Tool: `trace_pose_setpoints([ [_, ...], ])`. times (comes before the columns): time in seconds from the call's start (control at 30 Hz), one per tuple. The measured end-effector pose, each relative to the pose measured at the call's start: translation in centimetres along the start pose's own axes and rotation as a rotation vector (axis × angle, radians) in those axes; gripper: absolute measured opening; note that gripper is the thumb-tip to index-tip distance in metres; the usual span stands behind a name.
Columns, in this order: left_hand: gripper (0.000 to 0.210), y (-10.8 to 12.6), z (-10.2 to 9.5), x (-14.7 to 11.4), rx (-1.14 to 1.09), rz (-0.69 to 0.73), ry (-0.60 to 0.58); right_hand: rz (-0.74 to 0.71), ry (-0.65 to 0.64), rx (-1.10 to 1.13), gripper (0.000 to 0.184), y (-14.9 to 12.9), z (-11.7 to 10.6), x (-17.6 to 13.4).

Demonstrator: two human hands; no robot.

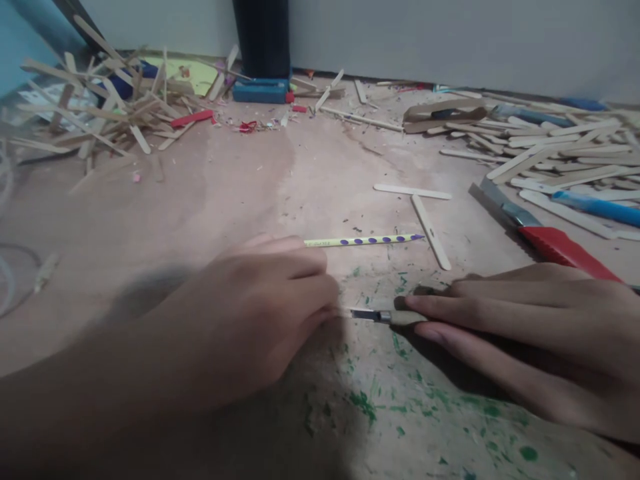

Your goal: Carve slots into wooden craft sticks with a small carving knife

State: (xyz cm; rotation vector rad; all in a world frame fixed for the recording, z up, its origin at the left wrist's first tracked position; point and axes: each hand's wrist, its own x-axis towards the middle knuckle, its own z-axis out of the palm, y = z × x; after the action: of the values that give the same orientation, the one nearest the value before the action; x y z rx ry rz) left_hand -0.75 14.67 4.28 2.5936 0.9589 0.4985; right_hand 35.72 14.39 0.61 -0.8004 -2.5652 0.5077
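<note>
My left hand (260, 300) is closed low over the table, its fingers curled down. A small pale end shows at its fingertips, but what they pinch is hidden. Just beyond it, a yellow pencil with purple spots (365, 241) runs out to the right; its other end is behind the hand. My right hand (525, 327) has its thumb and fingers on the pale handle of a small craft knife (373, 315). The blade lies flat and points left at the left fingertips. Past the pencil tip, two craft sticks (430, 230) form a T shape.
A utility knife with a red handle (565, 250) lies beyond my right hand. Craft sticks (565, 153) are heaped at the right with a blue pen (600, 205); another pile (100, 107) is at the back left. A blue-based dark post (261, 90) stands by the wall.
</note>
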Motion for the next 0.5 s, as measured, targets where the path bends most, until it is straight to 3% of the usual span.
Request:
trace_pose_setpoints([
  [0.1,0.037,0.1,-0.1,0.0,0.005,-0.012,-0.014,-0.006,0.001,-0.028,0.054,0.2,1.2,-1.7],
  [0.23,0.039,0.0,-0.1,0.1,0.022,-0.02,-0.029,-0.015,0.004,-0.021,0.055,0.8,1.8,-2.8],
  [0.5,0.029,0.0,0.0,0.0,0.003,-0.018,-0.026,-0.018,0.016,-0.013,0.049,1.1,1.5,-1.1],
])
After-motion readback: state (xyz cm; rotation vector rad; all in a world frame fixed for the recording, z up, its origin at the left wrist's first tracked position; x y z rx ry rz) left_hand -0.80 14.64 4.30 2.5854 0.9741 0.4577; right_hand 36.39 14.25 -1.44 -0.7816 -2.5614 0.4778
